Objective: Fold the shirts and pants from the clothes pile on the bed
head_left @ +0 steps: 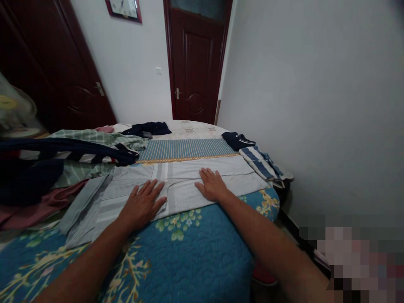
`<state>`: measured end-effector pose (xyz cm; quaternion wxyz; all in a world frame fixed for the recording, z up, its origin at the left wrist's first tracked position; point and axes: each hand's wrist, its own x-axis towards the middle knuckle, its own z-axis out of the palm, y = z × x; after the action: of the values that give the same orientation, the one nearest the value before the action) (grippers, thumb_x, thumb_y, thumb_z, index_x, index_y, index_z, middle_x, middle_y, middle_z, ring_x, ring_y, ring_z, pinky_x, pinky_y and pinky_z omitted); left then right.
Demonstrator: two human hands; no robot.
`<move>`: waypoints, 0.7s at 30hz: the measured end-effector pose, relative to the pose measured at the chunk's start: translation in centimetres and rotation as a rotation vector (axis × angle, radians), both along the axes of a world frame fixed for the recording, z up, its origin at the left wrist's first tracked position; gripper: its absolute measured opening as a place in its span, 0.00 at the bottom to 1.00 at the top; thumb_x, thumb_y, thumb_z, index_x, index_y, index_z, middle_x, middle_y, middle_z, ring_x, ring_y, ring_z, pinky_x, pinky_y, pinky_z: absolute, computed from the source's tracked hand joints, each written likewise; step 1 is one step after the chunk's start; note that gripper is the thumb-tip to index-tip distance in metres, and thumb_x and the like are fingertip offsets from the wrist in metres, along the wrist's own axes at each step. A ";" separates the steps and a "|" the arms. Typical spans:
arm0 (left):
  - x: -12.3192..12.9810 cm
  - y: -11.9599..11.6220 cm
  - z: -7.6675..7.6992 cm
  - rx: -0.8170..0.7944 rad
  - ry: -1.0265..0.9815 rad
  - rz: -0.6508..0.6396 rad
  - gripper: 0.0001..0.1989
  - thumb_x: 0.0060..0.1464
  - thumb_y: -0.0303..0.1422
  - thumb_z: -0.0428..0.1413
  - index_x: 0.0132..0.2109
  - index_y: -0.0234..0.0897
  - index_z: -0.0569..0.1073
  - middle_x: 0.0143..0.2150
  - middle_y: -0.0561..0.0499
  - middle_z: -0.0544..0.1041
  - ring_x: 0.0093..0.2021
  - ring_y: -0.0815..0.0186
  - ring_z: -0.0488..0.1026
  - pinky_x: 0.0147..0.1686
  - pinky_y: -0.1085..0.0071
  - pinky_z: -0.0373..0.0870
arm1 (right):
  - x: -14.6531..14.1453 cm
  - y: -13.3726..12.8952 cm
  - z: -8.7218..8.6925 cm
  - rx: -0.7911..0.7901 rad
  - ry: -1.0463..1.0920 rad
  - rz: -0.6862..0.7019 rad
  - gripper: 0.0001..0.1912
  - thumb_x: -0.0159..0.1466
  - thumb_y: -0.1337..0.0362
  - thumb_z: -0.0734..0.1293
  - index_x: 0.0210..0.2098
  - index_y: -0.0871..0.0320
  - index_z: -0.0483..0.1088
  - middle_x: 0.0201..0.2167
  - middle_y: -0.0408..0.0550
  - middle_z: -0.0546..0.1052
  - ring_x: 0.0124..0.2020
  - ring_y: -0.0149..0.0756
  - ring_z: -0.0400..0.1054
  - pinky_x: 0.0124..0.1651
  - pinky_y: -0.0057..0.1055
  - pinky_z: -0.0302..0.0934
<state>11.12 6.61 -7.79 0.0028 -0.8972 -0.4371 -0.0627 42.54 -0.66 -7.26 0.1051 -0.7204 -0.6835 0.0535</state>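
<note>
A light grey striped garment (183,198) is spread lengthwise across a table with a blue floral quilted cover (202,248). Its kind is hard to make out; a darker grey collar or band (83,204) shows at its left end. Flat on the left half of the cloth rests my left hand (143,204), fingers stretched out and spread. My right hand (212,184) presses on the cloth nearer its right end, fingers also extended. A lengthwise fold or crease runs between the two hands. Neither hand grips anything.
Loose clothes lie heaped at the left, among them a navy garment (31,181) and a green checked one (97,139). Folded clothes, one navy (238,141) and one blue-and-white striped (260,162), sit at the right edge. A wall (315,105) stands close on the right.
</note>
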 end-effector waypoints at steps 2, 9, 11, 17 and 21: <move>-1.0 0.3 -0.3 0.020 0.019 0.033 0.34 0.70 0.49 0.44 0.77 0.43 0.61 0.80 0.42 0.57 0.80 0.47 0.49 0.75 0.41 0.43 | 2.4 -0.5 -0.1 -0.002 -0.018 -0.096 0.40 0.77 0.42 0.50 0.79 0.60 0.50 0.80 0.55 0.48 0.81 0.49 0.38 0.78 0.56 0.29; -5.1 1.0 -1.0 0.075 0.047 0.231 0.40 0.68 0.52 0.38 0.77 0.33 0.59 0.79 0.33 0.56 0.79 0.39 0.51 0.71 0.31 0.46 | 10.3 -2.6 -0.8 -0.035 -0.085 -0.320 0.42 0.77 0.41 0.50 0.79 0.63 0.48 0.80 0.58 0.47 0.80 0.50 0.38 0.78 0.56 0.32; -6.0 1.2 -1.1 0.096 0.030 0.309 0.42 0.67 0.54 0.39 0.77 0.32 0.60 0.78 0.30 0.57 0.78 0.36 0.51 0.69 0.29 0.48 | 11.9 -3.3 -1.2 -0.028 -0.105 -0.377 0.42 0.77 0.41 0.50 0.79 0.65 0.49 0.80 0.60 0.48 0.80 0.52 0.39 0.78 0.56 0.33; -7.0 1.6 -1.0 0.168 0.068 0.469 0.46 0.63 0.60 0.42 0.72 0.27 0.65 0.69 0.23 0.68 0.68 0.28 0.66 0.63 0.38 0.62 | 14.5 -5.6 -2.0 0.039 -0.135 -0.505 0.41 0.77 0.43 0.52 0.76 0.69 0.54 0.78 0.65 0.53 0.79 0.55 0.44 0.77 0.53 0.37; -6.8 1.4 -0.6 0.203 0.105 0.485 0.44 0.64 0.58 0.38 0.69 0.24 0.67 0.62 0.22 0.74 0.62 0.30 0.71 0.59 0.41 0.67 | 14.7 -7.0 -1.8 0.115 -0.169 -0.586 0.38 0.76 0.47 0.55 0.73 0.71 0.59 0.75 0.68 0.59 0.76 0.55 0.51 0.75 0.47 0.44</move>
<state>4.31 7.98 -8.42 0.1304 -0.7635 -0.6300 -0.0570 57.27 -7.71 -9.09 0.0997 -0.8816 -0.4548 -0.0778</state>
